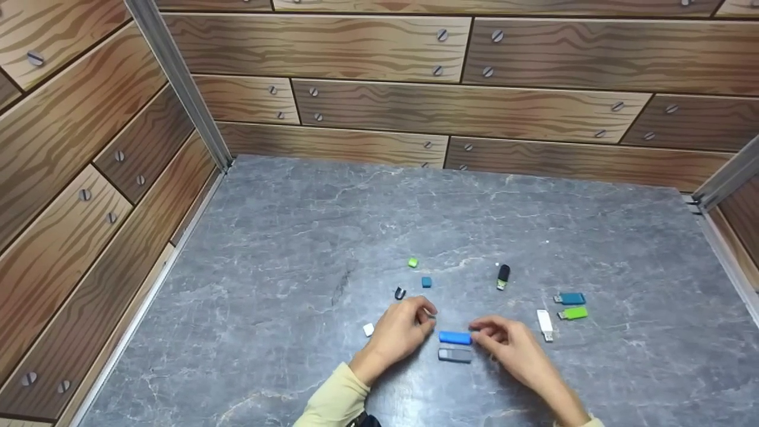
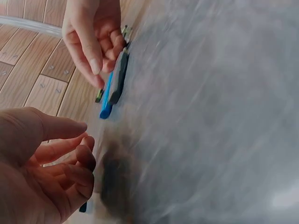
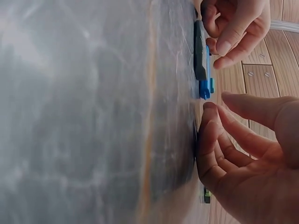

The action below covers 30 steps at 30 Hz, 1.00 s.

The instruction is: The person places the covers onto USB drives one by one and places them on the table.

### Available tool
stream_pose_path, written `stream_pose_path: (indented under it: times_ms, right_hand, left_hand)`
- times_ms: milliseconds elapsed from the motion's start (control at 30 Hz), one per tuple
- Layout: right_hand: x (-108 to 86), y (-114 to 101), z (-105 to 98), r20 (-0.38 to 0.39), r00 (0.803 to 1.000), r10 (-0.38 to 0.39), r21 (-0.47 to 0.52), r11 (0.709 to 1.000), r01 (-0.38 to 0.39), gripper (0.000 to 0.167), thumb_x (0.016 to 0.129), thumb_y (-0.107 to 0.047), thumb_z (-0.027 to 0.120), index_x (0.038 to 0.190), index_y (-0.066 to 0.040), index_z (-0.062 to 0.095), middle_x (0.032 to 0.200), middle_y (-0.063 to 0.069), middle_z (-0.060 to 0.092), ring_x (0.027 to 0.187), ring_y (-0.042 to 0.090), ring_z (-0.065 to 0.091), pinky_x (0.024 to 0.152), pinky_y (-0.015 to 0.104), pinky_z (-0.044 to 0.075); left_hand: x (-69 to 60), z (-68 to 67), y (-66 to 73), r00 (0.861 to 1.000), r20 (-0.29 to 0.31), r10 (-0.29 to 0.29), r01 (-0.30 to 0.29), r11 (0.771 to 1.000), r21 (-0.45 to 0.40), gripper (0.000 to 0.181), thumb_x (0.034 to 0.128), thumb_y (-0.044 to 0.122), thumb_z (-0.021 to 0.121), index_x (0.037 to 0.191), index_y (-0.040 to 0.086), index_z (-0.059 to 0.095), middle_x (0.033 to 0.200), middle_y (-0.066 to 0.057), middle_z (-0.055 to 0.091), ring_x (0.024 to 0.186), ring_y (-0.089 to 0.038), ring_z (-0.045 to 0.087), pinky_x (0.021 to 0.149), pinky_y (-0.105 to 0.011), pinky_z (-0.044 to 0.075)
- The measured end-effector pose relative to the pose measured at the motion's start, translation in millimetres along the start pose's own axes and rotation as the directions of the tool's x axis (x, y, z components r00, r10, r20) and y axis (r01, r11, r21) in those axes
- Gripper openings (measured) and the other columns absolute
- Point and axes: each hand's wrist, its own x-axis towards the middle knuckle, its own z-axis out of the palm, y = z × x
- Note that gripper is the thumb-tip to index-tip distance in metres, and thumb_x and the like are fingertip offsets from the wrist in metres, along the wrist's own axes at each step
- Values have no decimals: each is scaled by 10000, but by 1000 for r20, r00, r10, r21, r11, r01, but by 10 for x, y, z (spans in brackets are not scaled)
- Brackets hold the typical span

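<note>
A blue USB stick [image 1: 455, 338] lies on the grey surface between the two hands, with a grey USB stick [image 1: 455, 356] just in front of it. My right hand [image 1: 514, 349] is at the blue stick's right end, thumb and fingers loosely bent. In the right wrist view a small gap shows between those fingers and the blue stick [image 3: 204, 88]. To the left, my left hand [image 1: 402, 329] hovers with relaxed, curved fingers and nothing between them. A small white cap [image 1: 369, 330] lies beside it, and a dark cap [image 1: 400, 293] lies behind it.
Farther back lie a green cap [image 1: 413, 263] and a teal cap [image 1: 426, 282]. On the right are uncapped USB sticks: black [image 1: 503, 276], teal [image 1: 570, 298], green [image 1: 573, 313] and white [image 1: 544, 325]. Wood-patterned walls [image 1: 379, 107] bound the back and sides.
</note>
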Motion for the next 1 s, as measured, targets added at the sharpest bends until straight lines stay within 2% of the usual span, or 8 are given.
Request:
stream_pose_path:
  times_ms: [200, 367, 500, 600, 700, 800, 867, 1000]
  right_hand:
    - [4, 26, -104, -53, 998, -37, 53, 998, 40, 200, 1003, -94, 690, 1153, 27, 745, 896, 118, 763, 644, 51, 623, 605, 219, 545]
    - [34, 15, -244, -105, 994, -24, 38, 999, 28, 178, 1017, -90, 675, 1148, 7, 746, 860, 104, 749, 623, 75, 613, 586, 223, 541]
    - [70, 68, -441, -168, 985, -32, -9, 999, 30, 169, 1008, -62, 678, 1146, 6, 747, 913, 130, 765, 645, 61, 628, 616, 211, 547]
    - [86, 195, -656, -243, 968, -63, -82, 996, 45, 169, 999, -58, 685, 1136, 18, 749, 949, 169, 774, 697, -3, 627, 660, 181, 538]
    - [80, 330, -875, -318, 945, -79, -168, 986, 26, 176, 995, -61, 683, 1131, 22, 757, 971, 190, 787, 737, -107, 580, 681, 144, 494]
    - [64, 422, -1036, -346, 937, -50, -222, 975, -30, 208, 995, -81, 680, 1160, 21, 753, 1001, 203, 788, 740, -117, 554, 671, 167, 457]
    - [67, 462, -1108, -349, 936, -43, -262, 964, -53, 219, 994, -91, 677, 1169, 13, 756, 1044, 218, 787, 778, -18, 613, 694, 231, 467]
    - [83, 533, -1184, -345, 938, -25, -332, 938, -97, 245, 996, -92, 645, 1204, -18, 751, 1197, 275, 742, 1032, 383, 659, 872, 513, 452]
  left_hand:
    - [133, -113, 11, 999, -33, -8, 9, 999, 40, 99, 939, 108, 750, 1034, 103, 776, 841, 3, 751, 744, -41, 619, 709, -215, 506]
    - [244, -209, 52, 999, -45, -17, 21, 997, 80, 110, 946, 138, 753, 1048, 126, 789, 875, 19, 773, 759, -57, 661, 687, -218, 521]
    - [355, -270, 78, 998, -67, -15, 24, 991, 129, 122, 938, 142, 761, 1054, 131, 796, 889, 27, 782, 769, -84, 687, 669, -240, 538]
    - [431, -278, 91, 997, -74, -22, 34, 986, 164, 130, 932, 133, 762, 1057, 129, 798, 917, 22, 785, 791, -114, 709, 667, -263, 555]
    - [471, -266, 101, 998, -58, -28, 40, 979, 202, 153, 949, 148, 753, 1096, 128, 792, 982, 11, 776, 849, -149, 729, 693, -286, 577]
    - [484, -259, 105, 999, -39, -21, 30, 970, 240, 184, 957, 177, 762, 1134, 133, 783, 1031, 1, 751, 895, -188, 733, 724, -315, 591]
    - [497, -257, 105, 999, -36, -12, 22, 963, 267, 202, 949, 188, 773, 1146, 139, 780, 1036, 2, 737, 901, -199, 729, 734, -336, 595]
    - [533, -241, 103, 999, -38, 7, 5, 951, 309, 237, 931, 193, 786, 1161, 136, 773, 1054, -11, 724, 916, -228, 730, 749, -372, 602]
